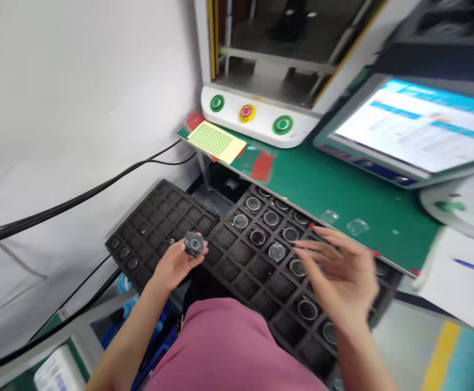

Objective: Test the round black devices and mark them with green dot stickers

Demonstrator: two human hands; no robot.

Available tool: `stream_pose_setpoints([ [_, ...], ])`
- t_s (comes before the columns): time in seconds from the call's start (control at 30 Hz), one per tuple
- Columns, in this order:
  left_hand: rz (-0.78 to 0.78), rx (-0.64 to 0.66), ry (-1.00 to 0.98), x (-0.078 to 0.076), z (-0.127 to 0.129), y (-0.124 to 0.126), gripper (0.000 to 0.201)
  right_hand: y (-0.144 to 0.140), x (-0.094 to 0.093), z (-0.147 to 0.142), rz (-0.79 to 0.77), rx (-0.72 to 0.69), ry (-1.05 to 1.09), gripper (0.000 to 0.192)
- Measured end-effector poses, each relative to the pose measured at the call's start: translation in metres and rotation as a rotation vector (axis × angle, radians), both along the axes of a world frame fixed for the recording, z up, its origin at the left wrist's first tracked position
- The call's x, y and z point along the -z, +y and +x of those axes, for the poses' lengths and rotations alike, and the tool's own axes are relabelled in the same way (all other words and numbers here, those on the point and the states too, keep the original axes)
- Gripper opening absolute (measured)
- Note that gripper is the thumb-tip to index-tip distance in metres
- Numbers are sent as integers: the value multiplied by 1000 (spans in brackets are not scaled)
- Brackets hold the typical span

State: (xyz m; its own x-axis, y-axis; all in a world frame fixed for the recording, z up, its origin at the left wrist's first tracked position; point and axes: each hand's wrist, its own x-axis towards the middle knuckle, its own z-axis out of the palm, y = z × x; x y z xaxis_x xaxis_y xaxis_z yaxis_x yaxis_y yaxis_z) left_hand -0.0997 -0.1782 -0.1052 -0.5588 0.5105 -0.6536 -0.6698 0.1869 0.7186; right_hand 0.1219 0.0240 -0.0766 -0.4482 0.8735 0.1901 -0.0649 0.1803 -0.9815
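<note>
Two black trays are seen: one tray [155,217] at nine o'clock, another tray [257,266] centrally. One round part [193,243] is pinched by the left hand [176,263]. The right hand [338,271], blurred, fingers spread, is held empty at three o'clock.

Matt black plastic tray [237,255], matt green bench mat [343,190], glossy white machine housing [261,122].

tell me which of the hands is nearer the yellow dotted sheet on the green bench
Left. The left hand, holding a small dark round part, sits below the yellow dotted sheet. The right hand hovers over the black compartment tray, farther off to the sheet's lower right.
</note>
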Motion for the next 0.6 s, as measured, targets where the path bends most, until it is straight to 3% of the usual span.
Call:
stream_pose_setpoints([
  [0.1,401,287,-353,-15,30,41,49,-10,-14,-28,-77,-194,146,45],
  [0.17,504,392,-481,-19,46,60,47,-12,-19,-39,-164,-308,195,50],
  [0.43,459,568,-559,-19,64,92,37,-6,-20,-30,-301,-450,227,52],
  [0.6,422,547,-538,-20,64,99,34,12,-37,-3,-373,-506,215,43],
])
